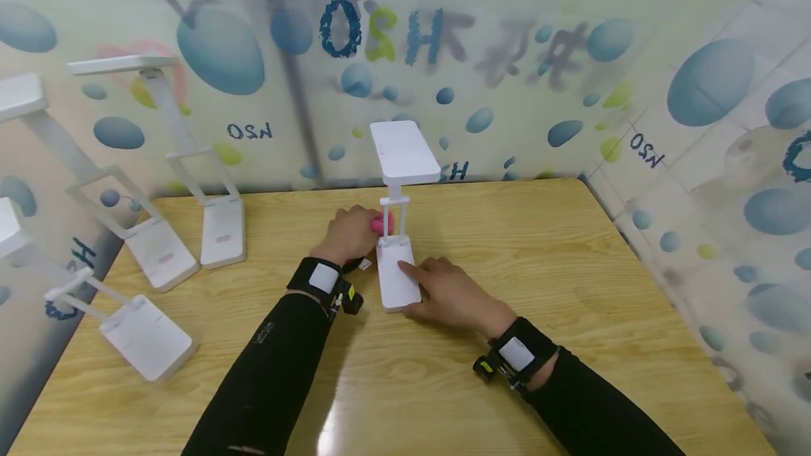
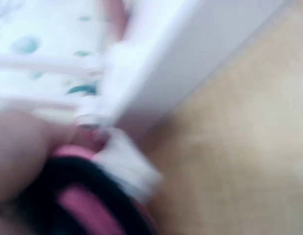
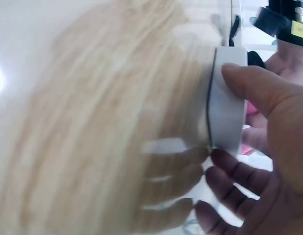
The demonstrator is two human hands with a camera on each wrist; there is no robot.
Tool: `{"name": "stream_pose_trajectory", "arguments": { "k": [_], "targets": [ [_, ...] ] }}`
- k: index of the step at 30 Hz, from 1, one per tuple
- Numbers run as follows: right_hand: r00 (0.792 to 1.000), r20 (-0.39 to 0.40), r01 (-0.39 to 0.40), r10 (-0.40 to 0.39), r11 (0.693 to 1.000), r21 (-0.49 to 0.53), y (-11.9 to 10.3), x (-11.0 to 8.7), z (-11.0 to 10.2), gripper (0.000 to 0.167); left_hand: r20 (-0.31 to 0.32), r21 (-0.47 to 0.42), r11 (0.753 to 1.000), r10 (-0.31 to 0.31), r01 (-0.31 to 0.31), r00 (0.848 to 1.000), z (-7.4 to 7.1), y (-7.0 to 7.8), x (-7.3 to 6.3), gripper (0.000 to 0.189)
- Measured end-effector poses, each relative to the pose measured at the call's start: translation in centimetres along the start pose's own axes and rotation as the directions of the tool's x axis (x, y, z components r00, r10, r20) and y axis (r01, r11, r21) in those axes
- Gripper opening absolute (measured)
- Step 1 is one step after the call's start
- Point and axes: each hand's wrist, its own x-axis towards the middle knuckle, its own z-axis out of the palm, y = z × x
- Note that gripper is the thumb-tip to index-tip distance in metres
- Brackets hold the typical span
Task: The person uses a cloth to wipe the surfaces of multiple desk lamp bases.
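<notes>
A white desk lamp (image 1: 399, 276) stands upright at the middle of the table, its flat head raised on a folding arm. My right hand (image 1: 446, 294) grips the front end of its base; in the right wrist view the thumb lies on the base (image 3: 227, 107) and the fingers are at its other side. On the lamp's left, my left hand (image 1: 351, 234) holds a pink and black soft-looking thing (image 1: 382, 222) against the lower arm. A white tag (image 2: 127, 164) hangs from it in the blurred left wrist view; its kind cannot be told.
Several similar white lamps stand unfolded at the left: one at the back (image 1: 223, 231), one in the middle (image 1: 161, 252), one nearer me (image 1: 148, 336). The wooden table (image 1: 538, 245) meets a patterned wall (image 1: 507, 90) behind and at the right.
</notes>
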Motion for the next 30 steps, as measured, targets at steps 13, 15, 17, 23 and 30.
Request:
{"name": "stream_pose_trajectory", "arguments": {
  "k": [13,15,17,23,30],
  "targets": [
    [0.999,-0.036,0.024,-0.025,1.0,-0.015,0.5,0.7,1.0,0.079,0.188,-0.385,0.914,-0.06,0.13,0.98,-0.4,-1.0,-2.9,0.021],
    [0.999,-0.038,0.029,-0.03,0.999,-0.013,0.5,0.9,1.1,0.079,0.149,-0.39,0.906,-0.113,0.163,0.982,-0.3,-1.1,-3.1,0.028],
    [0.999,-0.032,0.043,-0.044,0.999,-0.011,0.5,1.1,1.2,0.078,0.102,-0.363,0.917,-0.137,0.165,0.985,-0.1,-1.3,-3.1,0.031],
    [0.997,-0.042,0.066,-0.067,0.998,-0.021,0.3,1.9,1.3,0.08,0.084,-0.304,0.939,-0.14,0.159,0.987,0.3,-1.2,-4.2,0.015],
    [0.998,-0.067,0.009,-0.013,0.999,-0.05,0.5,2.6,1.0,0.08,0.092,-0.233,0.97,-0.054,0.075,0.994,0.9,-0.3,-7.2,0.019]
  ]
}}
